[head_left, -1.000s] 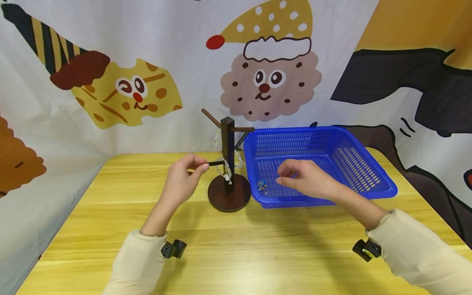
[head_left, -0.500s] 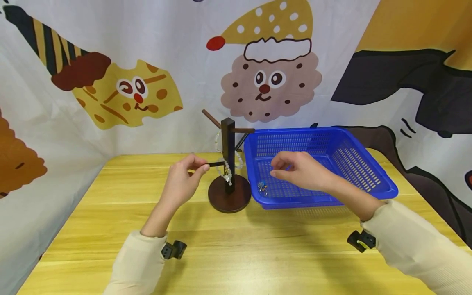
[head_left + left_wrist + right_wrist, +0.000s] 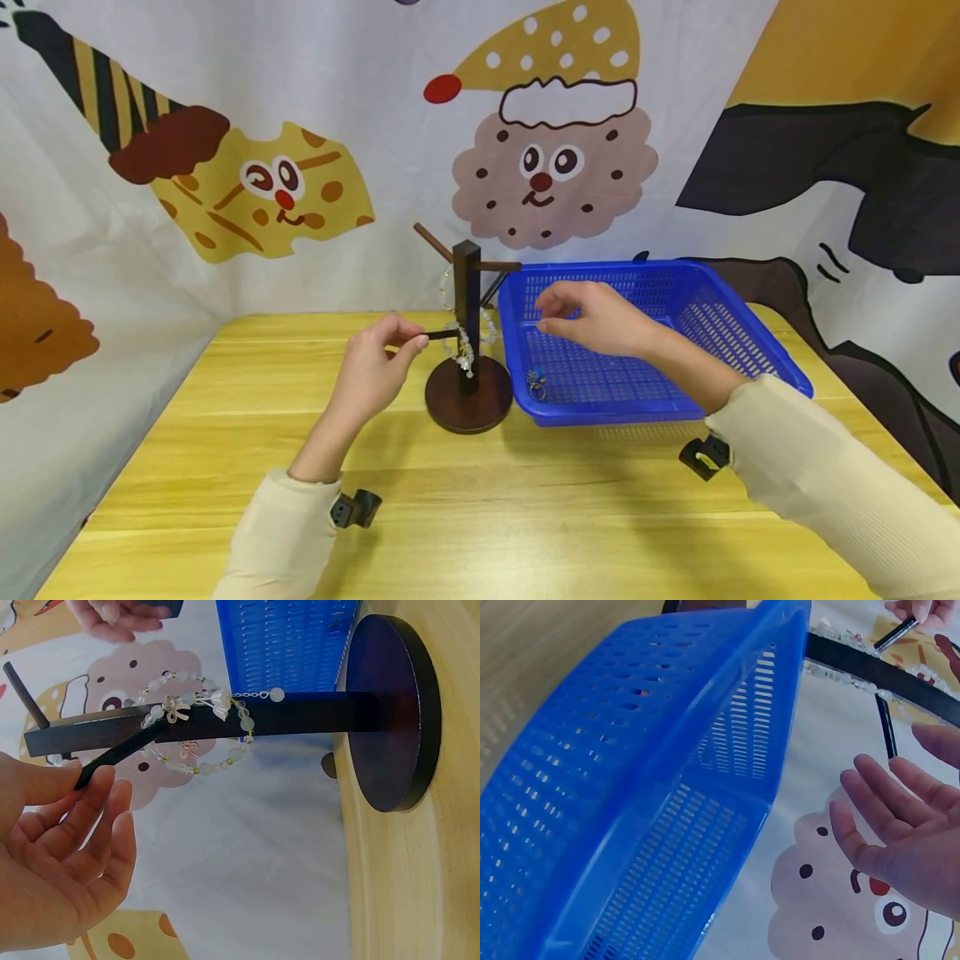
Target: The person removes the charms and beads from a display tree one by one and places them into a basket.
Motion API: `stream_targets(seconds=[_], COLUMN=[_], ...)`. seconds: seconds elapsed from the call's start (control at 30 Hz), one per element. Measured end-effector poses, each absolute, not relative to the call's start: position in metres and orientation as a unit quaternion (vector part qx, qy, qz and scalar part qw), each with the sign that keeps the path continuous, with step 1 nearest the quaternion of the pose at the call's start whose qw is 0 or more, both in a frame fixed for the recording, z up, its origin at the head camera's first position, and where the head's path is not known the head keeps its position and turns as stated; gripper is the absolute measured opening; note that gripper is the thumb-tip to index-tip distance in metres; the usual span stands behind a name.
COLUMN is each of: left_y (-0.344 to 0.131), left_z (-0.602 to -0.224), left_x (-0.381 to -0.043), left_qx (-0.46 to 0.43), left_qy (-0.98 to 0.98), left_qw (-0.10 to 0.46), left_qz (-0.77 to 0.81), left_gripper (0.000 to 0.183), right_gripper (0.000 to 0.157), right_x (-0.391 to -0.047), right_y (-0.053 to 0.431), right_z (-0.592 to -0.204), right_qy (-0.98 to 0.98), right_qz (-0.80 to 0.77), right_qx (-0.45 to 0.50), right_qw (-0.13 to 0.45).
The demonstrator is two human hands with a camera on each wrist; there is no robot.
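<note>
A dark wooden bracelet stand (image 3: 467,283) with a round base stands upright on the table. Thumb and fingertips of my left hand (image 3: 369,367) pinch the outer end of its low left peg (image 3: 120,754). On that peg hangs a pale beaded bracelet (image 3: 246,720) with a bow and a flower charm. More clear beaded bracelets hang on other pegs, partly behind the post. My right hand (image 3: 600,319), fingers loosely bent and holding nothing, hovers over the left part of the blue basket (image 3: 615,412), right of the stand.
A small piece of jewellery (image 3: 536,383) with blue beads and a ring lies in the basket's near left corner. The basket sits close beside the stand's base. Behind the wooden table (image 3: 480,517) hangs a printed cloth (image 3: 405,167).
My right hand has moved left and away from me over the basket, towards the stand. The left hand keeps its pinch on the peg, and the bracelets hang as before.
</note>
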State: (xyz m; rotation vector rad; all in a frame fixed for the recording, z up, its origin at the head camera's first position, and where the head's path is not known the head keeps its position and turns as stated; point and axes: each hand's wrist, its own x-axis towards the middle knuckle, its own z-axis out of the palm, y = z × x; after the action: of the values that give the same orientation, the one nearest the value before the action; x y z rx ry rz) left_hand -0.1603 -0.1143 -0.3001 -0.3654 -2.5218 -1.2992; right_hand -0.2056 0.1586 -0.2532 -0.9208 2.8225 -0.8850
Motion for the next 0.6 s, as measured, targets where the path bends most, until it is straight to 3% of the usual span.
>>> stream_targets(seconds=[0.2,0.6], left_y=[-0.114,-0.115], left_z=[-0.300,-0.299], left_x=[-0.160,-0.160], left_qx=[-0.127,-0.128], left_qy=[-0.874,-0.874], left_qw=[0.139,0.139], left_qz=[-0.448,-0.447], left_gripper=[0.008,0.008], right_gripper=[0.032,0.041], right_x=[-0.218,-0.233], right_y=[0.152,0.138], right_z=[-0.250,-0.242], right_qy=[0.917,0.914], right_qz=[-0.278,-0.290], right_qx=[-0.283,-0.279], right_qw=[0.041,0.048])
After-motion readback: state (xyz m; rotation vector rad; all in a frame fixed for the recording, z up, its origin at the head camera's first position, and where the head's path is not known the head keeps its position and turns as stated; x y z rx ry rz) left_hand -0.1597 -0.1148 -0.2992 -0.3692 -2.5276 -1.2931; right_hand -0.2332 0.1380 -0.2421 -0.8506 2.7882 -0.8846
